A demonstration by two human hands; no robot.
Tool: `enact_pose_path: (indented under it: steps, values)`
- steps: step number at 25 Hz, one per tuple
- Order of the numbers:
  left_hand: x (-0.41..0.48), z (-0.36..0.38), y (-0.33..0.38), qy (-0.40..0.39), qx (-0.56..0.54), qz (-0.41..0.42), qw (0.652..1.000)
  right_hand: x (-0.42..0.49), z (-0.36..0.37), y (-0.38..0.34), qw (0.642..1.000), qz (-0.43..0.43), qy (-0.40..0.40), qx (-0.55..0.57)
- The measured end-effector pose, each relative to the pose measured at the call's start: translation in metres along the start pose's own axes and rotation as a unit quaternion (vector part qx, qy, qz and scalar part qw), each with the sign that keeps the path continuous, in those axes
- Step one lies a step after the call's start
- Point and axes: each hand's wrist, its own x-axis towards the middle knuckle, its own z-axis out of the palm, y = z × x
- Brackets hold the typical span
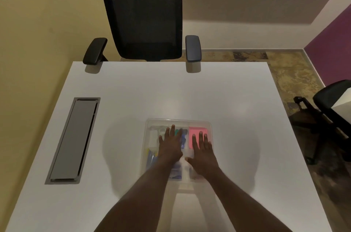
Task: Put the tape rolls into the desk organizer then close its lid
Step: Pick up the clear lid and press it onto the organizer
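Clear plastic desk organizer (208, 127), rectangular, lid down, blurred contents inside: pink pad (197, 133), blue and yellow items. Sits on smooth white desk (133, 98), near front centre. Grey cable hatch (73, 140) left; black mesh chair (141, 13) beyond; yellow wall. Left hand (170, 145), right hand (203, 153) flat on lid, fingers spread, gripping nothing. Tape rolls indistinguishable.
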Motion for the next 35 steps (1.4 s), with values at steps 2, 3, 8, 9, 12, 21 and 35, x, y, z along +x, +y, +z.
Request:
enact_pose_path:
  steps: [2, 3, 8, 9, 12, 21, 35]
  values:
    - [0.004, -0.015, -0.019, 0.062, -0.02, -0.048, 0.997, -0.002, -0.001, 0.002, 1.0, 0.001, 0.0, 0.007]
    - [0.007, -0.023, -0.031, 0.075, -0.027, -0.079, 0.994, -0.002, -0.001, 0.001, 1.0, 0.001, -0.001, 0.012]
    - [0.012, -0.032, -0.072, 0.047, -0.042, -0.087, 0.994, -0.001, 0.0, -0.001, 1.0, 0.005, -0.002, 0.025]
    - [0.013, -0.031, -0.074, 0.044, -0.04, -0.083, 0.995, 0.0, 0.0, 0.0, 1.0, 0.005, -0.004, 0.03]
    - [0.017, -0.031, -0.078, 0.027, -0.013, -0.071, 0.997, 0.001, 0.003, 0.001, 0.999, 0.006, -0.005, 0.038]
    - [-0.033, 0.016, -0.075, 0.081, 0.04, -0.017, 0.996, 0.004, -0.013, 0.002, 1.0, -0.02, -0.011, 0.0]
    - [-0.112, 0.096, -0.092, 0.084, -0.037, -0.013, 0.996, -0.091, 0.067, 0.03, 0.995, -0.024, 0.091, 0.015]
